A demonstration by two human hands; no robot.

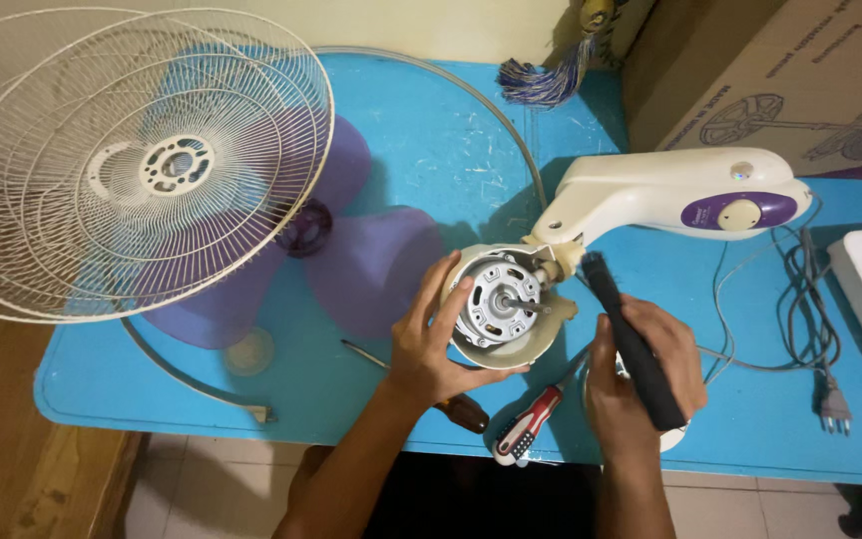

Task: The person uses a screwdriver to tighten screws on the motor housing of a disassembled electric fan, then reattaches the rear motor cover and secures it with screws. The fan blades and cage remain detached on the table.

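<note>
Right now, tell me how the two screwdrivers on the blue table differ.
The red-and-black-handled screwdriver lies between the two hands near the table's front edge, its whole handle in view. The dark brown-handled screwdriver lies under the left hand, so its handle is partly hidden. Its thin shaft points up-left and shows clearly; the red one's shaft runs up-right and is mostly hidden. Both lie flat on the blue table, unheld.

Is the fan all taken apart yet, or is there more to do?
Mostly apart. The wire guards and purple blade are already off, lying on the blue table. Now the left hand steadies the bare motor, while the right hand holds a black brush beside it. The motor is still joined to the white neck.
</note>
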